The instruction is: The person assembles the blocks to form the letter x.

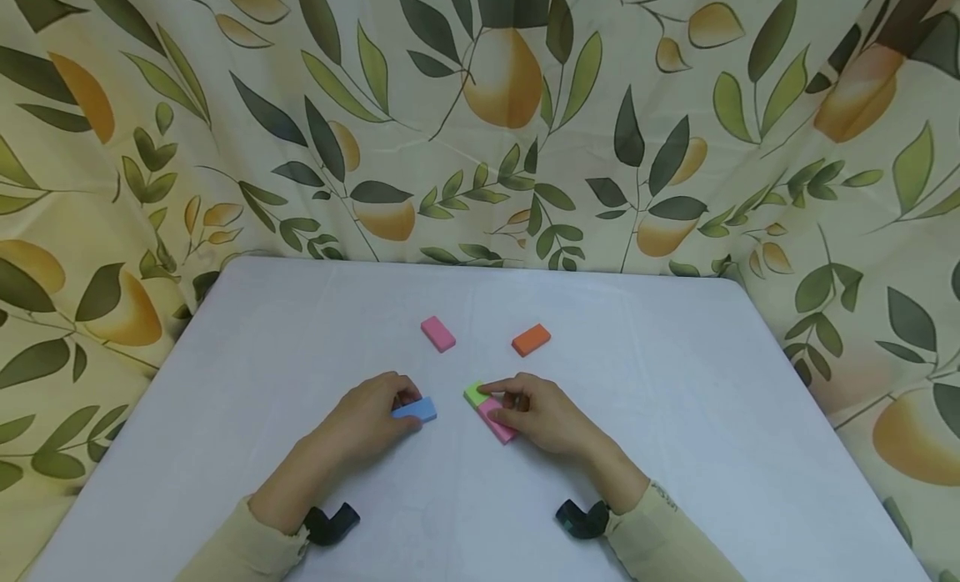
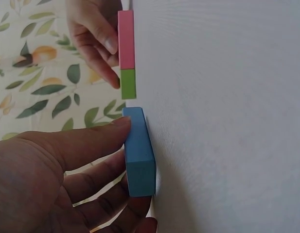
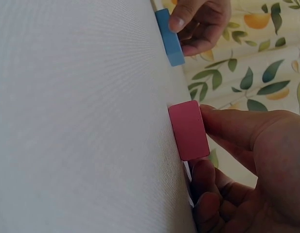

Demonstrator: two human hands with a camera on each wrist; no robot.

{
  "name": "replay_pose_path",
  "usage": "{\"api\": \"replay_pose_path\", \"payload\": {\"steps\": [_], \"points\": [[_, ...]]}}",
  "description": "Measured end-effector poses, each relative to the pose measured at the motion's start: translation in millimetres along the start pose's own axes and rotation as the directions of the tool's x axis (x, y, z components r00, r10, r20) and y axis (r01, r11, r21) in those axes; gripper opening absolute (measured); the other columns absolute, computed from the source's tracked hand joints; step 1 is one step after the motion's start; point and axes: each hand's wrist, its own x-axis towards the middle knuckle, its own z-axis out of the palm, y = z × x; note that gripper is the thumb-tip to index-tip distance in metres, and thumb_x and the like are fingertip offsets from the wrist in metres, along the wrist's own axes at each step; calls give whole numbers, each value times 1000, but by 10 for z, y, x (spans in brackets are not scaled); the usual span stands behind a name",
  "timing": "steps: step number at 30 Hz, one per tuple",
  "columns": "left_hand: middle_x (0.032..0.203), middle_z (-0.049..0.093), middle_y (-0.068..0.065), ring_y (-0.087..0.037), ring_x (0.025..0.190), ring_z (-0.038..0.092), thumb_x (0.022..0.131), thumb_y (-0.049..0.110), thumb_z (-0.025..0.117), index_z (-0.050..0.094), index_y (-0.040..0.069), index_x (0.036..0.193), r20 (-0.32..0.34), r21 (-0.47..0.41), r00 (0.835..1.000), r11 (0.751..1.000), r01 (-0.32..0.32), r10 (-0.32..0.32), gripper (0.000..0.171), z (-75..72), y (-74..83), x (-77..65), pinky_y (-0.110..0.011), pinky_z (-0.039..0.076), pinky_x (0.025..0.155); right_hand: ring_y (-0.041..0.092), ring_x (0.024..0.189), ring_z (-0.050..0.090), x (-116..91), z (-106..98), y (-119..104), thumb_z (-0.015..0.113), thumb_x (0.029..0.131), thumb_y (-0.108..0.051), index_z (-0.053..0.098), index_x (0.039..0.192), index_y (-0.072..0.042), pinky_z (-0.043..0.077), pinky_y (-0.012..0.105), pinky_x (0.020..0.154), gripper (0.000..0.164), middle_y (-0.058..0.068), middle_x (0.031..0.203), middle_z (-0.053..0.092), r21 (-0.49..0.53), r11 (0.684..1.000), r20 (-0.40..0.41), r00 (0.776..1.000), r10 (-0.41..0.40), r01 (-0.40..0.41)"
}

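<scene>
Blue block (image 1: 418, 410) — in left hand (image 1: 371, 415)

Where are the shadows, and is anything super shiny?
Head view: soft light, faint shadows by the left hand and right hand; left wrist view: a gray shadow on the table beside the blue block; right wrist view: the held pink block looks darker than in the head view; no bright glare in any view.
</scene>
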Motion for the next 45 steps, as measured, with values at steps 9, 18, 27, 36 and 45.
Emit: {"api": "replay_pose_path", "payload": {"steps": [9,18,27,36,45], "points": [[97,66,6,-12,88,60,89,21,83,71,17,112,5,-1,1000,1000,-8,8,26,14,-34,-2,-35,55,86,15,87,55,-3,17,15,74,96,-27,71,129,-37,45,25,69,35,-7,97,60,-9,1000,6,1000,7,-7],[96,66,6,-13,87,59,88,21,83,71,16,110,-5,9,1000,1000,-19,19,25,7,-33,12,-35,55,86,16,88,55,8,10,19,74,96,-27,71,130,-38,45,25,69,35,-6,98,60,-5,1000,7,1000,6,-6],[96,66,5,-13,87,59,88,21,83,71,15,110,-3,-9,1000,1000,-15,15,26,4,-29,3,-35,54,85,16,86,55,16,16,22,75,96,-26,72,129,-36,45,25,69,34,-6,98,61,8,1000,5,1000,-10,10],[95,65,6,-12,87,59,88,21,83,71,17,110,-1,-15,1000,1000,-14,14,25,-6,-50,1,-34,53,83,15,86,55,24,13,10,75,96,-28,71,129,-38,46,25,69,35,-7,98,60,-9,1000,2,1000,0,0],[95,65,7,-12,87,58,88,21,83,72,18,109,9,-24,1000,1000,-17,18,24,-14,-60,6,-33,52,84,16,86,54,36,23,28,75,96,-28,71,129,-39,44,25,68,35,-7,97,60,-9,1000,3,1000,6,-6]]}}
